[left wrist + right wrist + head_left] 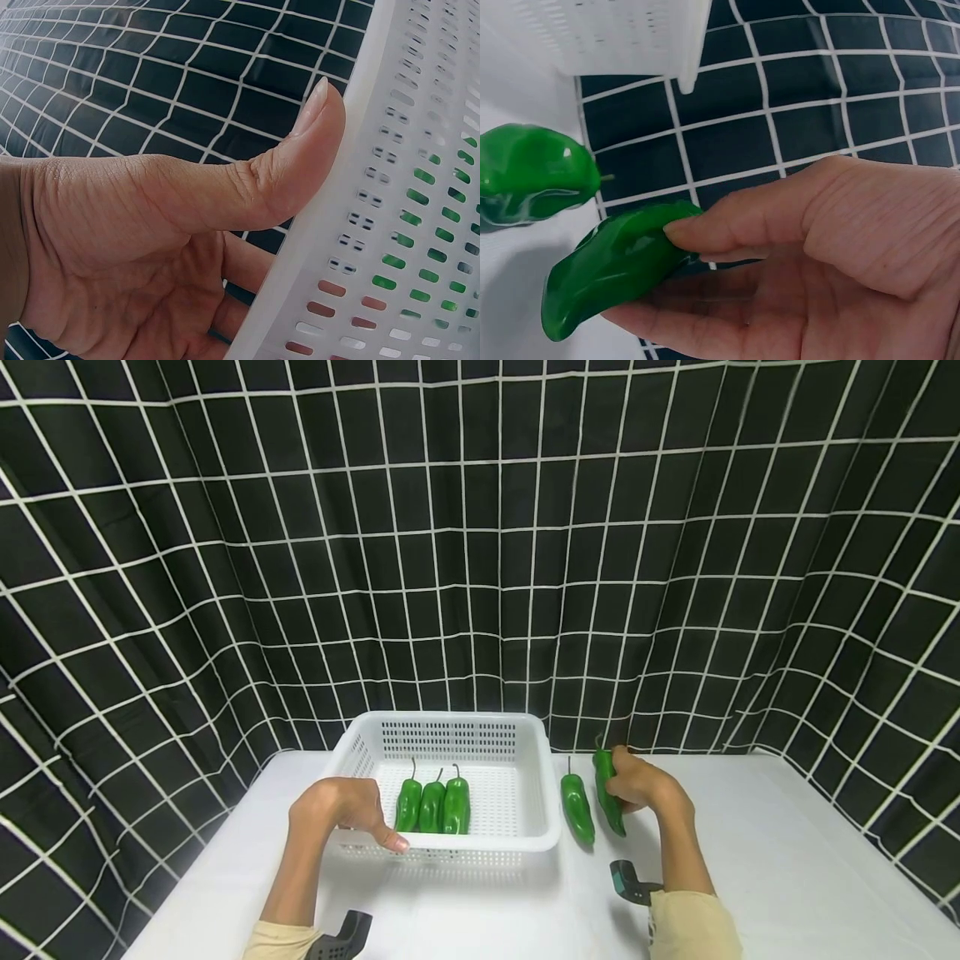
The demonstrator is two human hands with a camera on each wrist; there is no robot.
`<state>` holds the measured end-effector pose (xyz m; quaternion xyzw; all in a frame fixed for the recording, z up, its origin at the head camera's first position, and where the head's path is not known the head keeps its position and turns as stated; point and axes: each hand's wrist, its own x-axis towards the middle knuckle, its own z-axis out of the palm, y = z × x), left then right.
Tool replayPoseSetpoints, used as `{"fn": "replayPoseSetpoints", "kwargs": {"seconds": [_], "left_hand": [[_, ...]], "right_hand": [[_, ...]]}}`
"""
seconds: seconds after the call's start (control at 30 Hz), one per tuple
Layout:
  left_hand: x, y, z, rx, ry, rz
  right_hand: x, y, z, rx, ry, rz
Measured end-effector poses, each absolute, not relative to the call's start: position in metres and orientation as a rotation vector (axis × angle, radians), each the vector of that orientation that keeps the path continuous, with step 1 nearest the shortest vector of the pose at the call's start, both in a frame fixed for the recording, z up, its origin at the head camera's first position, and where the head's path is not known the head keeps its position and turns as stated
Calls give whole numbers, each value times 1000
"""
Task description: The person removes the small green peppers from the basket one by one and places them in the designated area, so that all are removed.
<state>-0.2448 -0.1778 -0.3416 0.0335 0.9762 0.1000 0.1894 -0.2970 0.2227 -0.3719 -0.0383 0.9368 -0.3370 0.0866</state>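
My left hand (339, 803) holds the front left corner of a white plastic basket (491, 842). Its thumb lies along the rim, and in the left wrist view some finger colour shows through the slots of the basket wall (390, 90). Three green peppers (432, 807) lie side by side inside, stems pointing away. To the right of the basket, my right hand (647, 782) pinches a green pepper (615, 259) between thumb and fingers, tip pointing down and toward me. Another green pepper (577, 810) lies on the table between it and the basket.
A white cloth (757, 860) covers the table. Behind and at both sides hangs a black curtain with a white grid (517, 560), close to the table's back edge. Dark wrist devices (633, 885) sit at both sleeves.
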Motion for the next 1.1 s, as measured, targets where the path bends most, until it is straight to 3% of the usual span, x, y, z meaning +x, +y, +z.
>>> {"fn": "replayPoseSetpoints", "kwargs": {"seconds": [1.1], "left_hand": [[-243,-178,-340,99,2744,296]], "right_hand": [[-310,220,-402,31,2775,-913]]}}
